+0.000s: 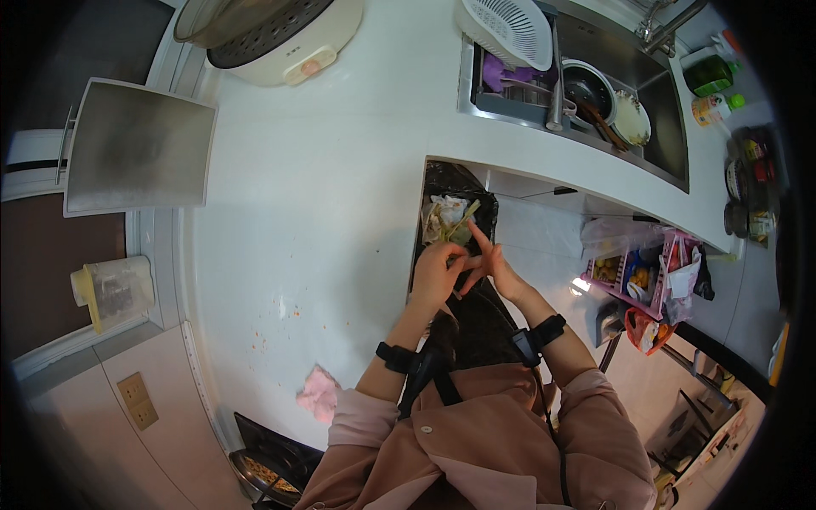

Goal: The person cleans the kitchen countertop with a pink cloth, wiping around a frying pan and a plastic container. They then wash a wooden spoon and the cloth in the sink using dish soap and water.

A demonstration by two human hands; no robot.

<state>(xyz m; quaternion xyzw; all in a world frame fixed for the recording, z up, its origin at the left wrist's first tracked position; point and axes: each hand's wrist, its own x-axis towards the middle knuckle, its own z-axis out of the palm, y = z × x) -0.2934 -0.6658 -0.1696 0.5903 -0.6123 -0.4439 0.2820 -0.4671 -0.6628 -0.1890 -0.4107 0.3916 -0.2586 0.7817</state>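
Both hands meet in front of my body, beside the counter's edge and over the near side of a bin lined with a black plastic bag. My left hand is bent with its fingertips close to the fingers of the other hand; whether it pinches something small cannot be told. My right hand has its index finger stretched out and its other fingers toward the left hand, with no object visible in it. Crumpled white waste and green vegetable scraps lie in the bin just beyond the fingers.
The white counter bears orange crumbs and a pink cloth. A sink at the upper right holds a pot and a plate. A pink basket rack stands on the right; a pan is at the lower left.
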